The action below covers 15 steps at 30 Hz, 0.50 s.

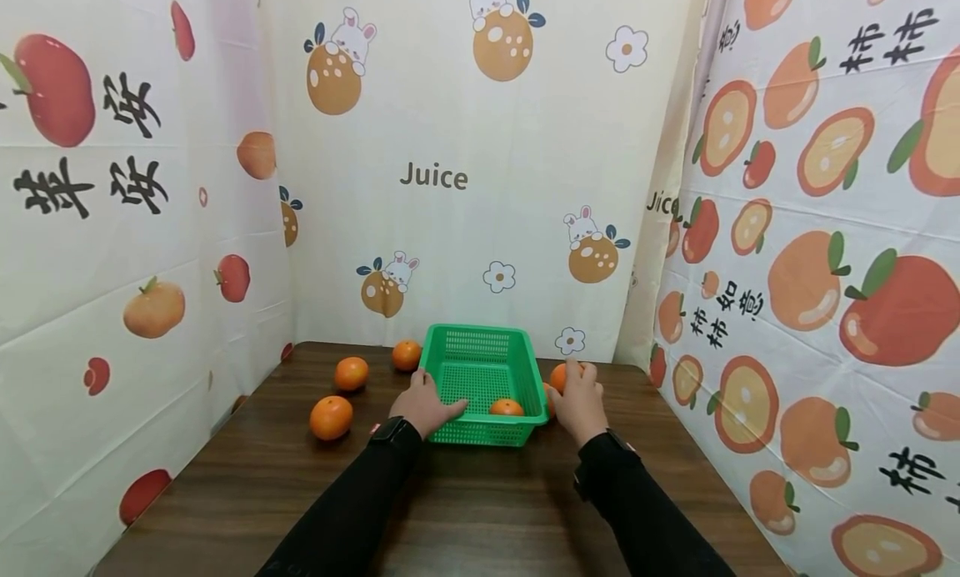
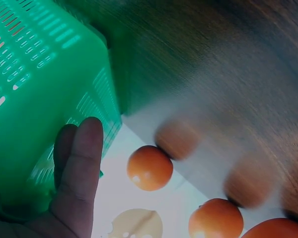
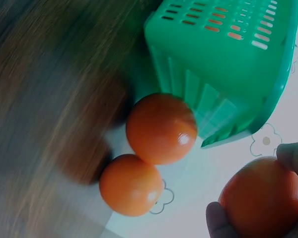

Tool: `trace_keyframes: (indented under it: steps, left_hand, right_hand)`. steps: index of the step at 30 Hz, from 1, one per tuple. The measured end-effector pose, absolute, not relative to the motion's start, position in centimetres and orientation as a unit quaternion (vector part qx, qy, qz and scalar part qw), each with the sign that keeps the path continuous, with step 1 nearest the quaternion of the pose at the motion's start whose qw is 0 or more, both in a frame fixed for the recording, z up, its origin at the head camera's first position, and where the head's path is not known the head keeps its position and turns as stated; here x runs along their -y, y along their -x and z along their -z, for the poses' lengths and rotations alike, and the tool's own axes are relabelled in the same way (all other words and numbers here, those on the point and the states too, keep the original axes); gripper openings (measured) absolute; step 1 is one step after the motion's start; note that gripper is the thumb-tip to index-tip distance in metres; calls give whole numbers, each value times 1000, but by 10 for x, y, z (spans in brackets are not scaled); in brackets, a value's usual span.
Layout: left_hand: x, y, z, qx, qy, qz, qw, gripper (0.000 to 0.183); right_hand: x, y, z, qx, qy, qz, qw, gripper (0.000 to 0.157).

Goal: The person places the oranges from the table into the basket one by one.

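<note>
A green plastic basket (image 1: 487,431) with slotted walls stands on the table, one orange (image 1: 507,408) lying inside near its front right corner. My left hand (image 1: 426,406) holds the basket's left side, thumb over the rim and fingers along the outer wall (image 2: 84,163). To the right of the basket, my right hand (image 1: 581,400) grips an orange (image 3: 260,198) between thumb and fingers. Two more oranges, one against the basket wall (image 3: 161,129) and another beside it (image 3: 130,185), rest on the table there; the right hand partly hides this group in the head view.
Left of the basket sit three oranges, a near one (image 1: 332,417), a middle one (image 1: 351,373) and a far one (image 1: 407,355). The dark wooden table (image 1: 480,510) meets a printed cloth backdrop (image 1: 450,227) behind, with printed cloths on both sides.
</note>
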<state>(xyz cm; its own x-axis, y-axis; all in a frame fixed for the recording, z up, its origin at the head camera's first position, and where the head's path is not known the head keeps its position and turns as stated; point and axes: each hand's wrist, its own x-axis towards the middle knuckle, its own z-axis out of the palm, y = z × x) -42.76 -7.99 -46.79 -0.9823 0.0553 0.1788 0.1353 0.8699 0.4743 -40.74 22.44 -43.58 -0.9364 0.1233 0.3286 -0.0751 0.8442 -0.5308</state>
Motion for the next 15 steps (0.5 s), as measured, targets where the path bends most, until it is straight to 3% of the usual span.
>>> trace_keyframes:
  steps: [15]
  left_hand:
    - [81, 425, 465, 963, 53, 250, 81, 109]
  right_hand:
    - [-192, 411, 435, 935, -22, -286, 210, 66]
